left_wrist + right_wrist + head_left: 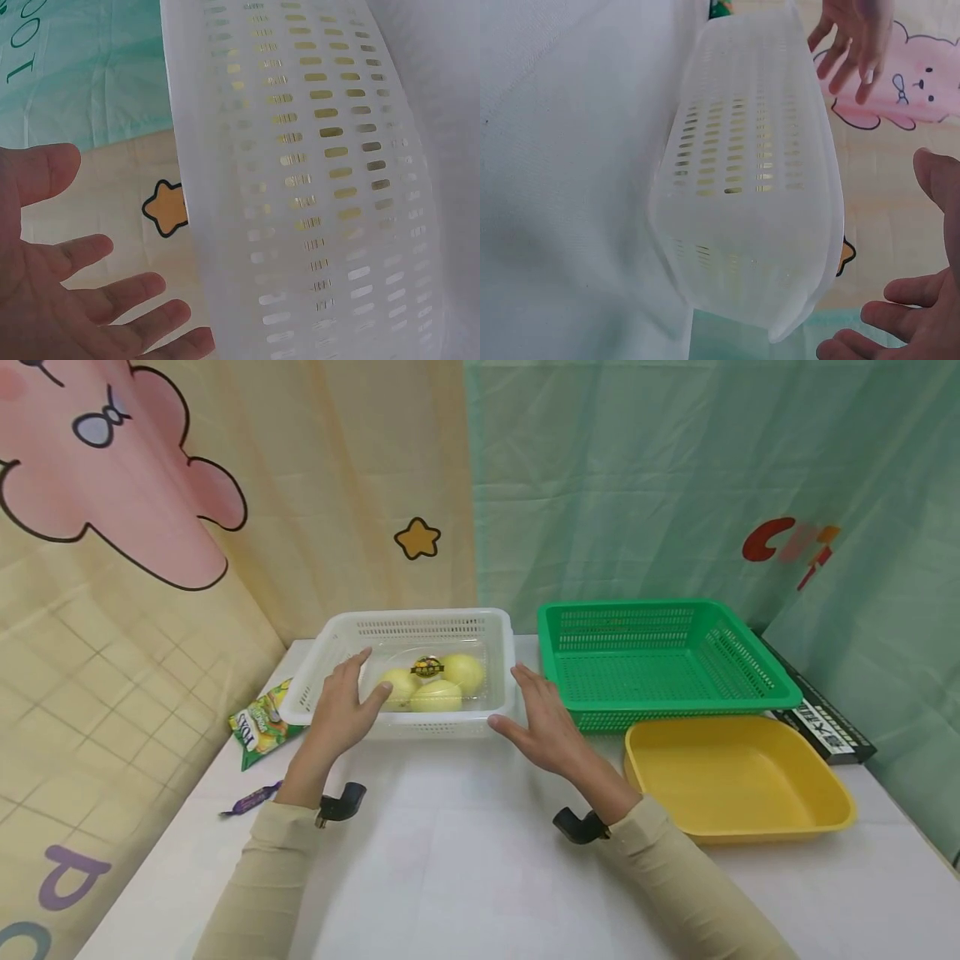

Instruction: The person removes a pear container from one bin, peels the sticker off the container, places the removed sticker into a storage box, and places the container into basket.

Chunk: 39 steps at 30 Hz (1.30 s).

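A white perforated plastic basket [435,724] stands at the back left of the table. Inside lies a clear plastic package with a black-and-gold label [427,667] and three pale yellow round fruits [462,674], whose kind I cannot tell. My left hand [345,703] is over the basket's front left part, fingers spread and thumb toward the middle. At the front right corner is my right hand [546,727], its fingers extended beside the rim. Both wrist views show loosely spread fingers, with neither the left hand [90,289] nor the right hand [922,307] gripping the basket.
A green basket [630,681] stands right of the white one, with a yellow tray [738,777] in front of it. Behind these lies a black box [825,718]. On the left are a green snack bag [262,724] and a purple-wrapped piece [253,799].
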Available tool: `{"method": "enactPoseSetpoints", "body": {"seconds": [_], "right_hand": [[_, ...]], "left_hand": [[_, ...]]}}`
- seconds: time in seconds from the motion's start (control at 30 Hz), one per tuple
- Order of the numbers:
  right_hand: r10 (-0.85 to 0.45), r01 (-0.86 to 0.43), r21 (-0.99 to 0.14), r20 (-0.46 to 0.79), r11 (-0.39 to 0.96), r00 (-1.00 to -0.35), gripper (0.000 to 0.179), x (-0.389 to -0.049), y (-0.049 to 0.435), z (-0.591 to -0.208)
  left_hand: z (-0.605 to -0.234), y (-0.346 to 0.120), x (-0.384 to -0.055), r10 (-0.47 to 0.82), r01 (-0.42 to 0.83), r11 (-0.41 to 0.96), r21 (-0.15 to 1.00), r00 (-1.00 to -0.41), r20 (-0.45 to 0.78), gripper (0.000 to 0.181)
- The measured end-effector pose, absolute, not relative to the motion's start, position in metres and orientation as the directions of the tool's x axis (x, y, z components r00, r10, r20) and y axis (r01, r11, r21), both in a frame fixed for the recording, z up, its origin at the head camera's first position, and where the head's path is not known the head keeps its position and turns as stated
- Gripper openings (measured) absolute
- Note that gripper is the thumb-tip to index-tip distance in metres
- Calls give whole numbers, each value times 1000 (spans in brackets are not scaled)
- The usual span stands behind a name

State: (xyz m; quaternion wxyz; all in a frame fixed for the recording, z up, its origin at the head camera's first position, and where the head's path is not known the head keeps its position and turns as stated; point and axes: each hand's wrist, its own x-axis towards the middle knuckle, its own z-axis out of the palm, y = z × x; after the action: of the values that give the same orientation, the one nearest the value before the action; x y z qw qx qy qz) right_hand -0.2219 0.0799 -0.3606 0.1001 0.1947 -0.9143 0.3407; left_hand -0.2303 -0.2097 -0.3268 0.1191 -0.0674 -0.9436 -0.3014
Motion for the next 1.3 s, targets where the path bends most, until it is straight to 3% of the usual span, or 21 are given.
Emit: {"method": "enactPoseSetpoints", "body": {"seconds": [0.57, 1.3], "right_hand": [[-260, -349, -702, 236, 620, -936, 81, -235, 75, -370], [-244, -314, -737, 205, 598, -948, 82, -249, 70, -379]], "left_hand": [[-328, -235, -253, 126, 178, 776, 604, -984, 128, 67], [-329, -251, -278, 153, 92, 713, 695, -988, -27, 71]]}}
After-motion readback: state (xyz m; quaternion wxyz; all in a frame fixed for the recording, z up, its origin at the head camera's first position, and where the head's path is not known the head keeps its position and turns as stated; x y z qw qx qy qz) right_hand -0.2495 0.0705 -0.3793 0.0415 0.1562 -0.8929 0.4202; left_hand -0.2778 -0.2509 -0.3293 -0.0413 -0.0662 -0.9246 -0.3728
